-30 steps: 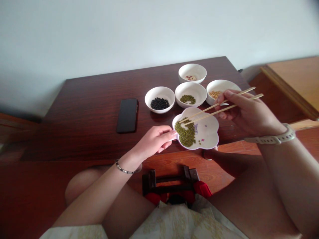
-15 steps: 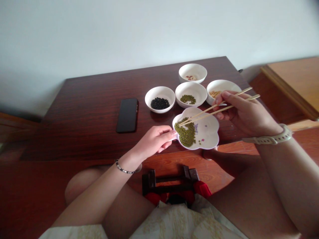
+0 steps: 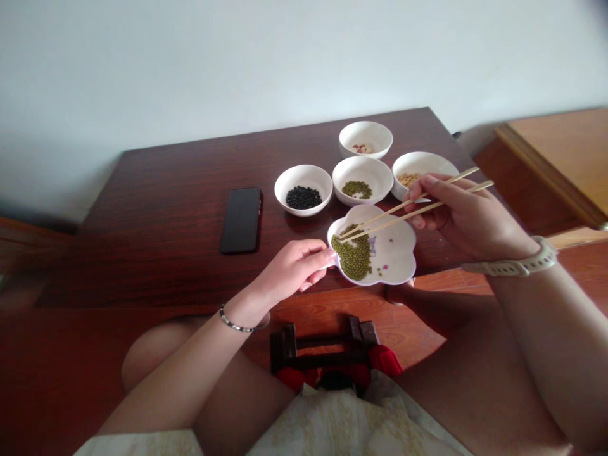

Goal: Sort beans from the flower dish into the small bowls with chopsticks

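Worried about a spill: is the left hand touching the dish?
Touching: the head view shows the left hand gripping the dish by its handle.

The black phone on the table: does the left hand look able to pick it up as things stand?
Probably not: the left hand grips the handle of the flower-shaped dish, so it would likely need to let go first. The phone itself lies nearby, uncovered.

Soft light pales the wall [image 3: 237,69], the tabletop [image 3: 166,196] lies dimmer, and the outer edges look stretched and blurred.
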Demonstrator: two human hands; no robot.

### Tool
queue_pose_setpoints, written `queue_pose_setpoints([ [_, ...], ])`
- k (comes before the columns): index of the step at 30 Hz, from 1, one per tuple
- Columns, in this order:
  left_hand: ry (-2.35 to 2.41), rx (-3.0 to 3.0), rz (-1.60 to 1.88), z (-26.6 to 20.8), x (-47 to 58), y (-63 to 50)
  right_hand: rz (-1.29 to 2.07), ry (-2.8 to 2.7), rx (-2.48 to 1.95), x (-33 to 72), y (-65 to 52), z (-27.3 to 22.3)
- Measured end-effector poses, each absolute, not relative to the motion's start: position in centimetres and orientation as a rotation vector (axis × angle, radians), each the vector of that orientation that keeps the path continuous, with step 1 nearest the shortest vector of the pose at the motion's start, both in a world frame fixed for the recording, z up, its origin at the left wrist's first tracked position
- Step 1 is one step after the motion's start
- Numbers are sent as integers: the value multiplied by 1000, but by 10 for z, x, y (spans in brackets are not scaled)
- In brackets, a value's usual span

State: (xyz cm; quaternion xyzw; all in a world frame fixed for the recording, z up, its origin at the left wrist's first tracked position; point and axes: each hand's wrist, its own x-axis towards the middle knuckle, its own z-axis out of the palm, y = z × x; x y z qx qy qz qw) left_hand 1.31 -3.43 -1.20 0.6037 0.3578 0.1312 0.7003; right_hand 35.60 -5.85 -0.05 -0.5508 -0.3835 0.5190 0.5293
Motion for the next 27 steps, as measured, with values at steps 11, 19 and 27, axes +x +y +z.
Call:
queue_pose_setpoints([
  [11,825,1330,342,-17,14,-38,1261,-914,-1291,360,-60,3],
  [19,842,1353,336,-16,15,-37,1272,-863,-1326,362,-60,2],
  [27,814,1349,349,-21,14,-36,1232,-879,-1291,364,-61,1],
])
